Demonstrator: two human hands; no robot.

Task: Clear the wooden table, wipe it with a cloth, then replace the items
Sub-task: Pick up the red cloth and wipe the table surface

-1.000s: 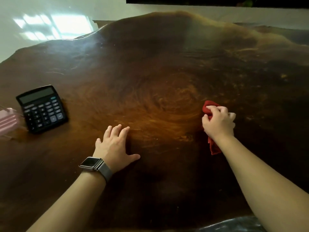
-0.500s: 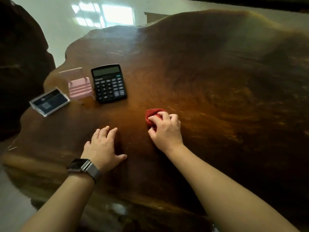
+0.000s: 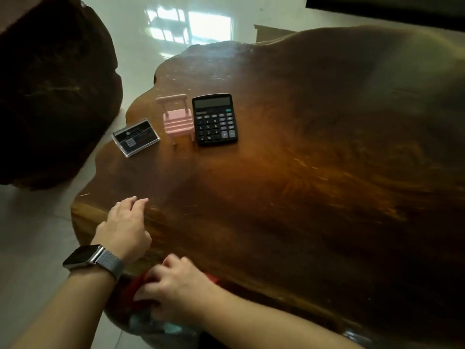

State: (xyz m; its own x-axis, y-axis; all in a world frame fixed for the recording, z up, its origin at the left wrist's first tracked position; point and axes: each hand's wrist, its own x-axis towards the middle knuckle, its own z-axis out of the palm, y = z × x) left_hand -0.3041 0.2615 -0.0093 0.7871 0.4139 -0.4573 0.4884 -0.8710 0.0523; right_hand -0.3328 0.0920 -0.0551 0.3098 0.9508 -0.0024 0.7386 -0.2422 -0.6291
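The wooden table (image 3: pixel 314 159) is a large dark slab with an irregular edge. On its far left part stand a black calculator (image 3: pixel 214 120), a small pink toy chair (image 3: pixel 176 120) and a clear card holder (image 3: pixel 136 137) in a row. My right hand (image 3: pixel 173 285) is closed on a red cloth (image 3: pixel 133 288) at the table's near edge. My left hand (image 3: pixel 124 227), with a watch on the wrist, hovers or rests near the left edge, fingers loosely apart and holding nothing.
A big dark wooden block (image 3: pixel 50 91) stands to the left across a strip of pale tiled floor (image 3: pixel 30 238). Something crumpled and bluish (image 3: pixel 161 326) lies below the near edge. A dark furniture edge (image 3: pixel 382 6) runs along the top right.
My right hand has dragged the red cloth leftwards and back to the near edge. My view has swung left, so the calculator, chair and card holder now show. My left hand has lifted its fingers.
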